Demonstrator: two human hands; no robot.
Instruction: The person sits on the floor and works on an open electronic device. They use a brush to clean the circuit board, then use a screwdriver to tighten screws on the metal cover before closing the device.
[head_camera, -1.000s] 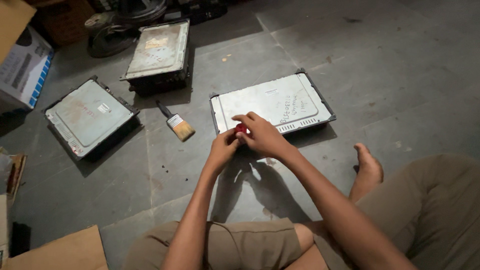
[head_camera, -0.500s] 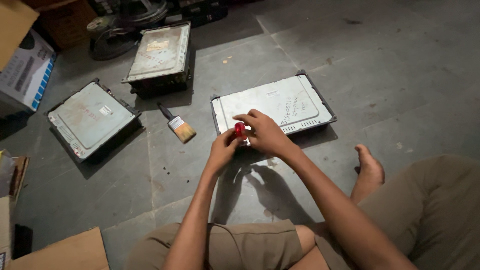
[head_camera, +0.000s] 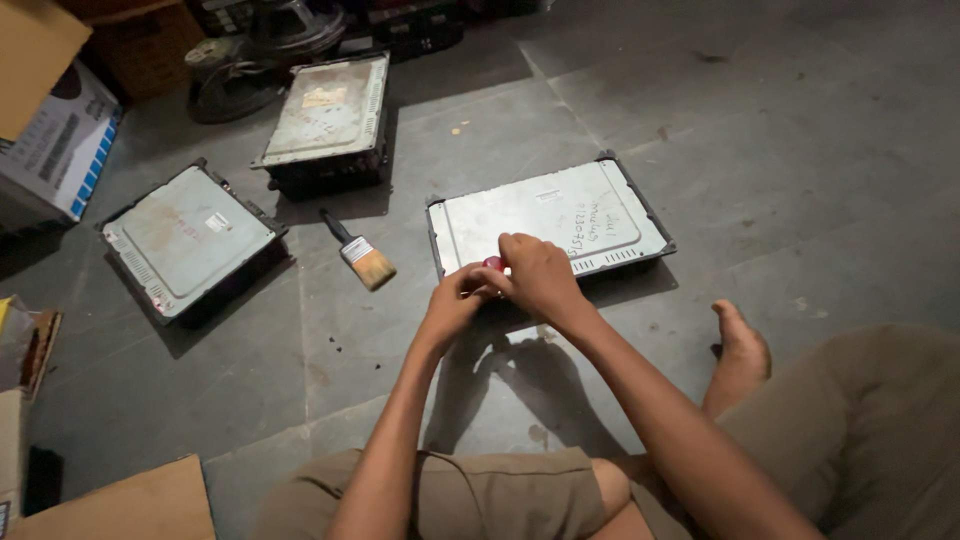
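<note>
A flat grey metal box (head_camera: 580, 215) with a black rim and handwriting on its lid lies on the concrete floor in front of me. My left hand (head_camera: 453, 300) and my right hand (head_camera: 532, 275) meet at its near edge. Both close around a small tool with a red handle (head_camera: 492, 264), which is mostly hidden by my fingers. The tool's tip cannot be seen.
A paintbrush (head_camera: 357, 252) lies left of the box. Two more metal boxes rest at the left (head_camera: 190, 240) and behind (head_camera: 328, 120). Cardboard boxes (head_camera: 55, 140) stand at the far left. My bare foot (head_camera: 740, 340) and knees fill the lower frame.
My hands stay together on the red-handled tool at the box's near edge, and the right hand has turned slightly over it. The view has shifted a little.
</note>
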